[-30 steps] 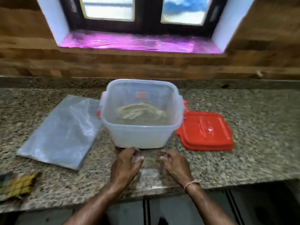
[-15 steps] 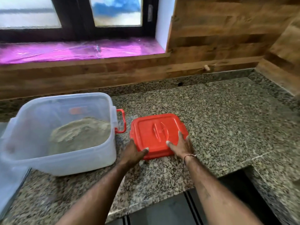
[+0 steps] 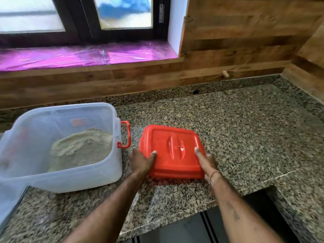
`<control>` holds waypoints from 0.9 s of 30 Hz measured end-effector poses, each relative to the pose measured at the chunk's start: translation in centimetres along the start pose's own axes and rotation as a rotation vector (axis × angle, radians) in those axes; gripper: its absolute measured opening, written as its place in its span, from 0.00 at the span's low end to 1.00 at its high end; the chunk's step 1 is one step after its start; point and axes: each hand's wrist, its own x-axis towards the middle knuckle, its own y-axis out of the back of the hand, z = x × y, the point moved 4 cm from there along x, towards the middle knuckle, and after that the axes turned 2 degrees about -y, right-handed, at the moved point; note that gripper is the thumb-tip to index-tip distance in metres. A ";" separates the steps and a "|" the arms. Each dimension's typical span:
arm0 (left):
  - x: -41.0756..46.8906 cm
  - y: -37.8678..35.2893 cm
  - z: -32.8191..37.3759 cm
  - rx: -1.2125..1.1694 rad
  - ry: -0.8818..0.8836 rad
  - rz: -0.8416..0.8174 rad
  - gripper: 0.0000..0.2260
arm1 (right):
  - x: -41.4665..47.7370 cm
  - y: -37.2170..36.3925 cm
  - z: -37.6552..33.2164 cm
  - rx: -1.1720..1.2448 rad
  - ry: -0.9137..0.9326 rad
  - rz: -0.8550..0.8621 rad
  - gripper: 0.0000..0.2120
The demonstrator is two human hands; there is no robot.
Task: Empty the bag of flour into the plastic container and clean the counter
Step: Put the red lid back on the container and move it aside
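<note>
A clear plastic container [image 3: 98, 174] stands open on the granite counter [image 3: 245, 134] at the left, with a heap of flour [image 3: 82, 148] inside and a red side handle [image 3: 126, 134]. Just right of it lies the red lid [image 3: 173, 148], its near edge raised off the counter. My left hand [image 3: 142, 162] grips the lid's near left corner, thumb on top. My right hand [image 3: 206, 160] grips its near right corner, thumb on top. The empty clear flour bag [image 3: 8, 200] shows only as a corner at the far left edge.
A wooden wall and a window sill [image 3: 87, 55] covered in purple film run behind the counter. The counter turns toward me at the right [image 3: 301, 199]. Its front edge lies just under my forearms, with a dark gap [image 3: 259, 204] below.
My view swung right from the container to the lid. Both hands left the counter in front of the container and took hold of the red lid, whose near edge now sits higher.
</note>
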 end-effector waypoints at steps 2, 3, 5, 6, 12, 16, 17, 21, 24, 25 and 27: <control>-2.4 0.4 4.7 0.069 -0.159 0.016 0.30 | -0.6 1.0 -0.4 0.187 -0.008 -0.026 0.35; -3.0 0.6 6.6 0.100 -0.239 0.028 0.29 | -0.9 1.5 -1.1 0.243 0.024 -0.023 0.32; -3.7 1.6 10.1 0.126 -0.344 0.092 0.27 | -1.8 2.3 -3.9 0.313 0.128 0.002 0.28; -3.8 2.1 11.5 0.121 -0.372 0.128 0.27 | -2.2 2.6 -5.5 0.338 0.171 0.017 0.29; -4.5 9.0 17.3 0.035 -0.487 0.247 0.35 | -6.7 1.4 -16.1 0.324 0.380 0.048 0.29; -4.5 15.8 17.4 -0.020 -0.400 0.370 0.28 | -10.1 -2.9 -20.9 0.240 0.485 0.014 0.32; -4.5 17.7 16.8 -0.031 -0.358 0.407 0.28 | -10.8 -4.5 -21.6 0.214 0.502 0.009 0.35; -3.4 25.5 12.8 -0.011 -0.213 0.514 0.34 | -15.9 -11.6 -23.2 0.129 0.628 -0.020 0.31; -3.4 30.5 9.2 0.067 -0.104 0.577 0.40 | -18.6 -16.6 -22.8 0.056 0.671 -0.059 0.24; -3.5 32.0 8.0 0.105 -0.075 0.589 0.41 | -19.2 -18.1 -22.5 0.030 0.669 -0.065 0.23; -3.3 34.3 5.7 0.139 -0.031 0.562 0.42 | -20.8 -20.5 -21.6 -0.028 0.647 -0.054 0.22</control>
